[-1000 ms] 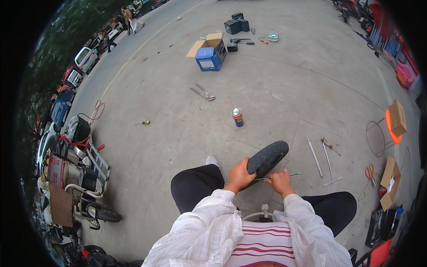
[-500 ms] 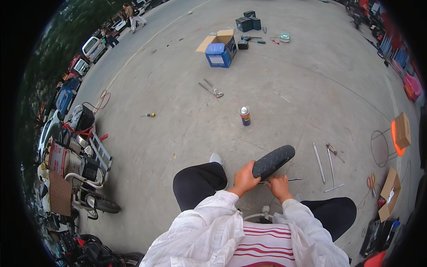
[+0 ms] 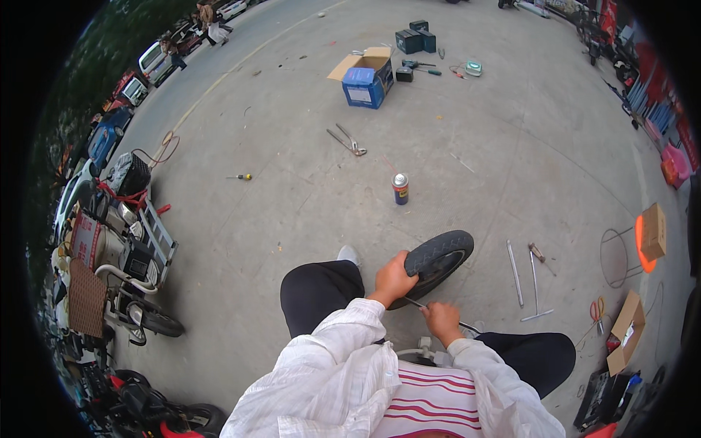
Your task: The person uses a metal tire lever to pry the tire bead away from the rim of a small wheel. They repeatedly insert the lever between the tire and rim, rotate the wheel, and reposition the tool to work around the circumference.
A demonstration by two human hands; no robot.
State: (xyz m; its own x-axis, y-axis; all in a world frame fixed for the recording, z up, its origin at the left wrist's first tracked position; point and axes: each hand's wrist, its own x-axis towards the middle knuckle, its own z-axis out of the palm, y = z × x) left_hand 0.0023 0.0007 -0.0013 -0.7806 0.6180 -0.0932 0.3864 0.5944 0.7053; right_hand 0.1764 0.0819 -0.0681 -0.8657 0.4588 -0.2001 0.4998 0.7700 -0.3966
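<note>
A black treaded tyre (image 3: pixel 444 252) stands tilted between my knees, with its dark inner side partly showing. Closed around its left edge is my left hand (image 3: pixel 395 279), its fingertips hidden behind the rubber. My right hand (image 3: pixel 441 321) grips a thin metal bar (image 3: pixel 416 302), most likely a tyre lever. The bar's far end meets the tyre's lower edge close to my left hand; its other end sticks out past my right hand. Whether the tip sits under the tyre's edge, I cannot tell. Beyond the tyre stands an upright spray can (image 3: pixel 400 189) with a thin red straw.
To the right lie a metal bar (image 3: pixel 515 273), a T-handled tool (image 3: pixel 535 286) and scissors (image 3: pixel 597 314). Farther ahead are pliers (image 3: pixel 347 140), a screwdriver (image 3: pixel 239 177), a blue box (image 3: pixel 367 86) and a drill (image 3: pixel 416 64). A parked scooter (image 3: pixel 135 277) borders the left side.
My right hand has drawn back toward my body, and the bar now slants down to the right. The tyre has tipped, showing more of its inner side. My left hand keeps its hold.
</note>
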